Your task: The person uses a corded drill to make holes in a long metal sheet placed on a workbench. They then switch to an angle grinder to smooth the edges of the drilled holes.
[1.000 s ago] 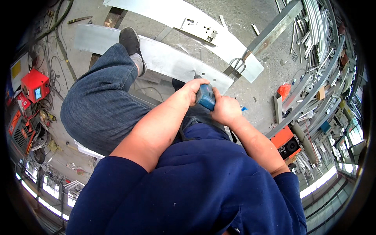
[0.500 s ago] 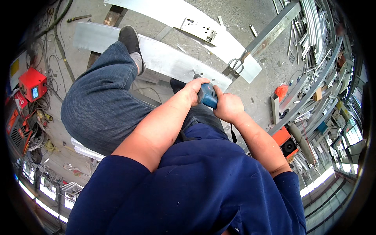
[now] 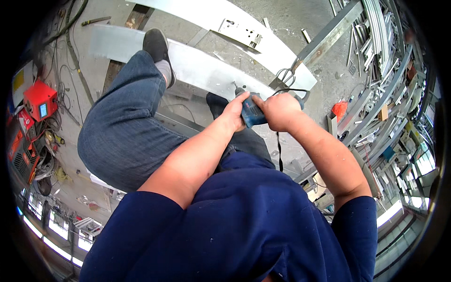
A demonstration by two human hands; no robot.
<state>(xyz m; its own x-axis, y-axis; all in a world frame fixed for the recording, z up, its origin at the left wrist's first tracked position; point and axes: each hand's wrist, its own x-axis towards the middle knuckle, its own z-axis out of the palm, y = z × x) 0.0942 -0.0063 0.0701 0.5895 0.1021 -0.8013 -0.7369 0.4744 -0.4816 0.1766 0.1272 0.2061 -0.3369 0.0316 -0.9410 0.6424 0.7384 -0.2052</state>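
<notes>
Blue-and-black, hard-shelled power drill (image 3: 253, 115), held at the near edge of a long silver metal panel (image 3: 199, 66).
Left hand (image 3: 236, 112) cups its body, right hand (image 3: 283, 112) wraps its handle; probably stiff, fairly heavy (I'd grip there too).

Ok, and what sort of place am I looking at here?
Most likely a metalworking shop: piled metal lengths along the right side, a red machine with a lit screen on the left, and a blue power tool held over a long, pale panel.
</notes>
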